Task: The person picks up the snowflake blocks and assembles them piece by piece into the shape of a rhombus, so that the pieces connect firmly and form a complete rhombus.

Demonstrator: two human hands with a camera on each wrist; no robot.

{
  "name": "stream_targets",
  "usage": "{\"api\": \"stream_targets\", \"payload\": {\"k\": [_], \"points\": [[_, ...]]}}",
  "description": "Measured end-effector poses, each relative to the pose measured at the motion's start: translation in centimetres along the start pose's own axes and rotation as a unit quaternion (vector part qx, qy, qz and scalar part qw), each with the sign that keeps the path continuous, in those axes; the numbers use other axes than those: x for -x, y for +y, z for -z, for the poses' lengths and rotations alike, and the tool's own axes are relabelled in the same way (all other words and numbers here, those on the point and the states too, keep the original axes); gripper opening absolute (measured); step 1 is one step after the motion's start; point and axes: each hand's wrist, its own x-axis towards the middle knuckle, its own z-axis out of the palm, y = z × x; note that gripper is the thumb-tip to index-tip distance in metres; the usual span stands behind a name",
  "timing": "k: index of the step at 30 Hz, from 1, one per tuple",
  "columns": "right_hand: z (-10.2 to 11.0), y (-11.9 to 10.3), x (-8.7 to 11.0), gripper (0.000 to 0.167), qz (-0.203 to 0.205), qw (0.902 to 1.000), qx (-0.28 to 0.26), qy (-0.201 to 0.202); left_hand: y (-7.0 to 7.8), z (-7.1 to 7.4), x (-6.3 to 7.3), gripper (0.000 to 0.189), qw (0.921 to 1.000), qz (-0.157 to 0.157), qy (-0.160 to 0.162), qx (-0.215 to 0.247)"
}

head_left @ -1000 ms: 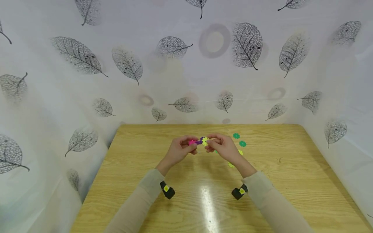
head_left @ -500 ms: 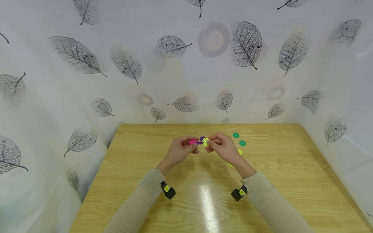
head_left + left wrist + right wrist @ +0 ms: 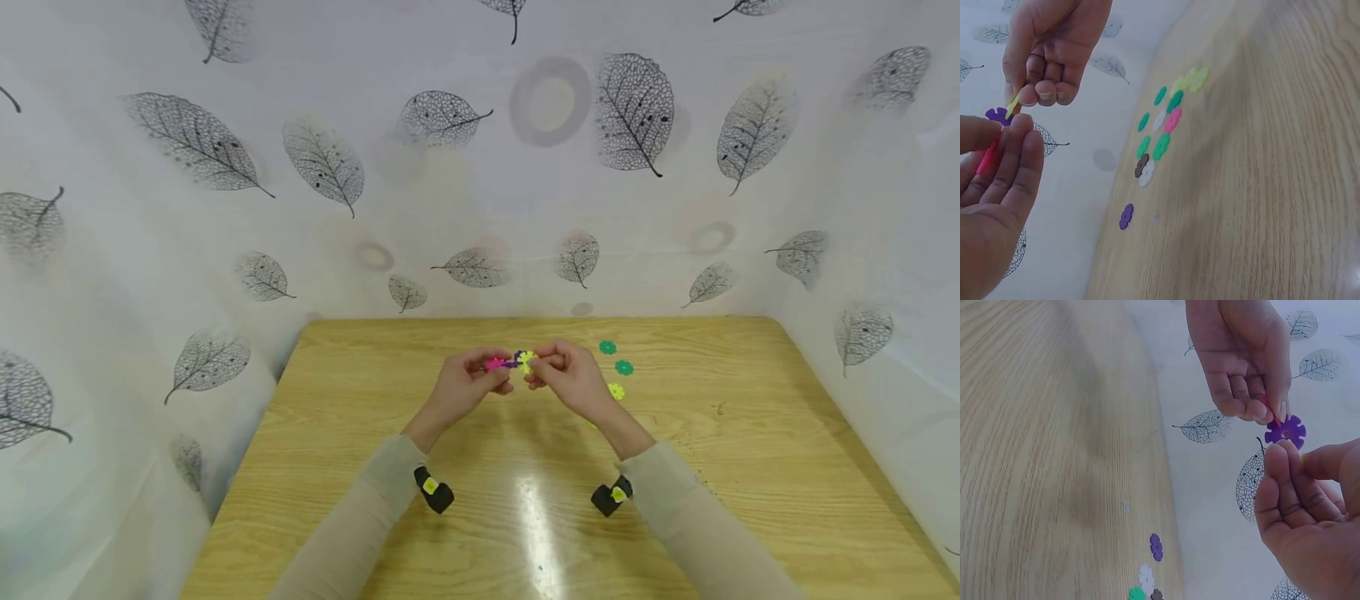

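In the head view both hands meet over the far part of the table. My left hand pinches a pink snowflake disc between thumb and fingers. Slotted edgewise against that pink piece is a purple snowflake disc, its notched rim and centre hole plain in the right wrist view. My right hand pinches a yellow snowflake disc, which meets the purple one at an angle. Fingertips cover part of the pink and yellow discs.
Green discs and a yellow disc lie on the wooden table beside my right hand. The left wrist view shows more there: a purple disc, a pink disc, white and brown ones. A leaf-printed curtain surrounds the table.
My right hand has shifted slightly left and up, bringing the yellow disc closer over the purple one. The left hand stays nearly still, gripping the pink disc.
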Motion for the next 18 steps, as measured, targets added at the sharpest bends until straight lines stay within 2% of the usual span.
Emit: {"api": "stream_targets", "payload": {"k": [6,11,18], "points": [[0.53,-0.25,-0.1,0.023,-0.018,0.9994,0.019,-0.022,0.3,0.22,0.09,0.03,0.9997,0.006,-0.004,-0.022],[0.64,-0.31,-0.09,0.027,-0.016,0.9991,0.021,-0.034,0.29,0.33,0.11,0.033,0.9975,-0.011,-0.01,-0.069],[0.56,-0.26,-0.04,0.025,-0.023,0.999,0.016,-0.034,0.19,0.32,0.07,0.035,0.9914,-0.024,0.0,-0.128]]}}
